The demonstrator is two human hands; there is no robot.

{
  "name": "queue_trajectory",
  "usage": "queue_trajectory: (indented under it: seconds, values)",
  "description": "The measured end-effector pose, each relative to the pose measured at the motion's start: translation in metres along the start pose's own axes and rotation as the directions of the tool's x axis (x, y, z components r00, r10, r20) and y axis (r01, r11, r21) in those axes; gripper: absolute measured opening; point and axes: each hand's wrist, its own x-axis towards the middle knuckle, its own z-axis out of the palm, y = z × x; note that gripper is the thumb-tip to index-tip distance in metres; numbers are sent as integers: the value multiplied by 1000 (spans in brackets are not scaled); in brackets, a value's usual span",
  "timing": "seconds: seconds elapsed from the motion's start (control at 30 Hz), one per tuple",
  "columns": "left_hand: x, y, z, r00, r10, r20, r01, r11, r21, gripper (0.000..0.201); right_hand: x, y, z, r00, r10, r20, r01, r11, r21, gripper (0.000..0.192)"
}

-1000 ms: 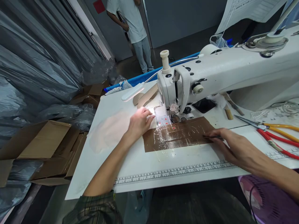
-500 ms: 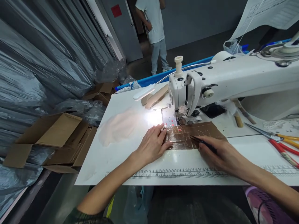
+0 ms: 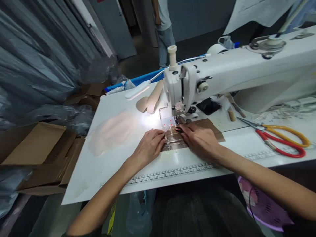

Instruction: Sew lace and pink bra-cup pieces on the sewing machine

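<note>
A white sewing machine (image 3: 234, 72) stands on the white table (image 3: 111, 171). A brown, shiny taped patch (image 3: 213, 127) lies under its needle area (image 3: 176, 114), lit by the lamp. My left hand (image 3: 149, 148) rests flat with fingertips on the patch's left edge, holding nothing. My right hand (image 3: 198, 140) lies on the patch just in front of the needle. Its fingers pinch a thin dark tool (image 3: 178, 129), of which only the tip shows, pointing left toward the red-dotted plate (image 3: 169, 122). The two hands are almost touching.
Scissors with yellow and red handles (image 3: 283, 143) lie at the right. A gooseneck lamp (image 3: 138, 90) and cardboard pieces (image 3: 150, 98) sit behind my left hand. Cardboard boxes (image 3: 32, 148) lie on the floor at left. A person (image 3: 164, 29) stands at the back. A purple basket (image 3: 261, 204) is below right.
My right hand slid left along the patch to the needle area with the thin tool. My left hand drew back from the plate to the patch's left edge. The view shifted.
</note>
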Motion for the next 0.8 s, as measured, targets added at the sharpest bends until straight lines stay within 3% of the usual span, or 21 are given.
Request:
queue_trajectory:
  seconds: [0.1,0.17,0.3,0.47,0.8]
  values:
    - [-2,5,-1,999,38,30,-41,992,116,23,15,-9,-3,986,-26,162,37,997,-65,49]
    - [-1,6,0,997,67,42,-73,984,165,23,22,-13,-3,977,-38,212,58,994,-88,50]
    - [-2,9,2,991,130,23,-132,974,183,22,23,-13,0,983,6,184,14,994,-106,45]
    - [-15,22,5,973,217,72,-225,966,131,25,8,2,2,995,5,98,-5,1000,2,45]
    - [-22,29,-2,980,181,76,-190,974,126,28,8,2,-4,996,-33,80,40,995,-86,43]
